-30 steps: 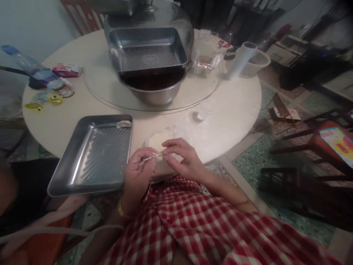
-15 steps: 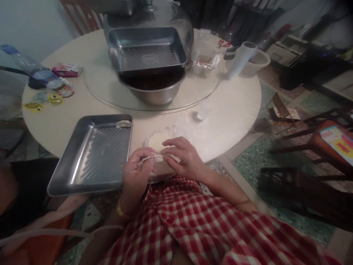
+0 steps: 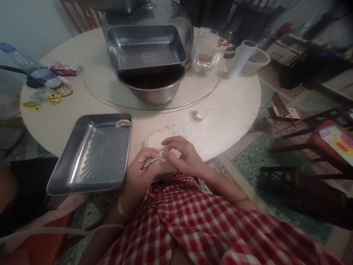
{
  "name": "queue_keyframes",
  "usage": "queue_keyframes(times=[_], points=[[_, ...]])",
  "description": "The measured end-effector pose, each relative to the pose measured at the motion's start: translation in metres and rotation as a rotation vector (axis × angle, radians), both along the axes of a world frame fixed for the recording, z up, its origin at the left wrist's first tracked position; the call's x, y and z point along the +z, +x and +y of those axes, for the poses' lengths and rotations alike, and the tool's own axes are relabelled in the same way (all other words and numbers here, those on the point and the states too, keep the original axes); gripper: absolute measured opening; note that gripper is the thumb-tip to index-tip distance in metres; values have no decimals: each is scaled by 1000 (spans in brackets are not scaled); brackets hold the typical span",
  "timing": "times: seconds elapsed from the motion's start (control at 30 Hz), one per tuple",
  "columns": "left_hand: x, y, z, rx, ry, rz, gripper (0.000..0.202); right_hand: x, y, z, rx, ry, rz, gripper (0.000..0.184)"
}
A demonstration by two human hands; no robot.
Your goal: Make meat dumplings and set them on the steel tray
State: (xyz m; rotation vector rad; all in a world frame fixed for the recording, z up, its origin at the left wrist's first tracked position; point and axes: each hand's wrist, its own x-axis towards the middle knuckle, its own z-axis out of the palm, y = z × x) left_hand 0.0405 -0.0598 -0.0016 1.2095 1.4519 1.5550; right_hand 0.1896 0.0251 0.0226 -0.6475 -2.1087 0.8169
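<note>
At the near edge of the table, my left hand (image 3: 142, 169) and my right hand (image 3: 184, 156) pinch a pale dumpling (image 3: 152, 160) along its edge between thumbs and fingers. Only a thin strip of its dough shows; the rest is hidden by the fingers. Just beyond my hands, round dumpling wrappers (image 3: 157, 139) lie on the floured tabletop. To the left stands a metal tray (image 3: 68, 158), with one folded dumpling (image 3: 123, 123) in its far right corner.
A steel bowl (image 3: 157, 96) stands on the glass turntable (image 3: 102, 92), a second metal tray (image 3: 146, 48) resting over it. A plastic bottle (image 3: 30, 66) leans at the left. A white basket (image 3: 259, 60) is at the far right. Another person's arm (image 3: 63, 206) shows lower left.
My two hands have drawn closer together, the left moving slightly right. The dumpling's edge between them is now more bunched and tilted. The trays and bowl stay in place.
</note>
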Motion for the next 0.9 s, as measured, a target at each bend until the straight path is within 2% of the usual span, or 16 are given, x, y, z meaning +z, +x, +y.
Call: queue_keyframes(times=[0.07, 0.17, 0.33, 0.43, 0.57, 0.63, 0.9], points=[[0, 0, 1, -13, 2, 24, 6, 1, 0, 0, 38, -33, 6, 7], [-2, -1, 2, -11, -27, 21, 6, 2, 1, 0, 84, -5, 10, 9], [-8, -2, 2, -37, -120, -53, 7, -1, 3, 0, 91, 16, 23, 9], [-11, -3, 3, -68, -104, -78, 5, -5, 1, 0, 81, -81, 66, 9], [-12, -2, 4, -54, -84, -61, 6, -9, -1, 0, 109, -243, 123, 12], [-12, -2, 4, -47, -88, -59, 5, -11, -1, 1, 115, -277, 145, 11], [-12, 3, 6, 38, -78, -165, 9, -16, 0, 3, 99, -163, 125, 6]])
